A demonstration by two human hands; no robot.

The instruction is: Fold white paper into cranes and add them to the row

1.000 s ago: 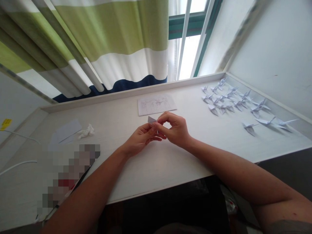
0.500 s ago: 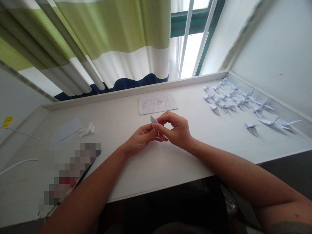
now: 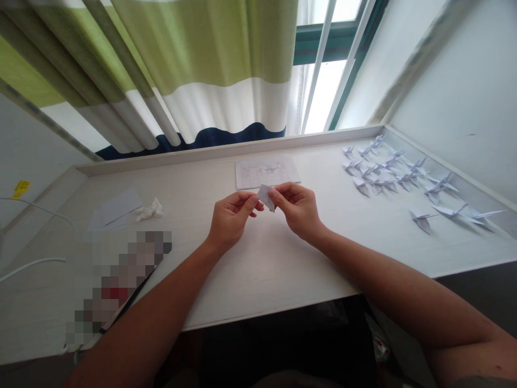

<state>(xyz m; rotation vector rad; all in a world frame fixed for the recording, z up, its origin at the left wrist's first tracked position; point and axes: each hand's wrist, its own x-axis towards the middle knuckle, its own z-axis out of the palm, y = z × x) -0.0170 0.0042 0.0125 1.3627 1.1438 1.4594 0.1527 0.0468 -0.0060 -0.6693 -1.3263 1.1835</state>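
A small folded piece of white paper is held up above the middle of the desk, between my two hands. My right hand pinches its right side between thumb and fingers. At its left corner, the thumb and forefinger of my left hand are pinched together on the paper's edge. Several folded paper cranes stand in a group on the right side of the desk, away from my hands.
Beyond my hands lies a printed paper pad on the white desk. To the left are loose white sheets, a crumpled tissue, a pixelated flat object and white cables. A raised rim borders the desk, with a curtain behind.
My hands have moved apart slightly, and the folded paper has turned so that its flat face shows more. The whole view has shifted a little.
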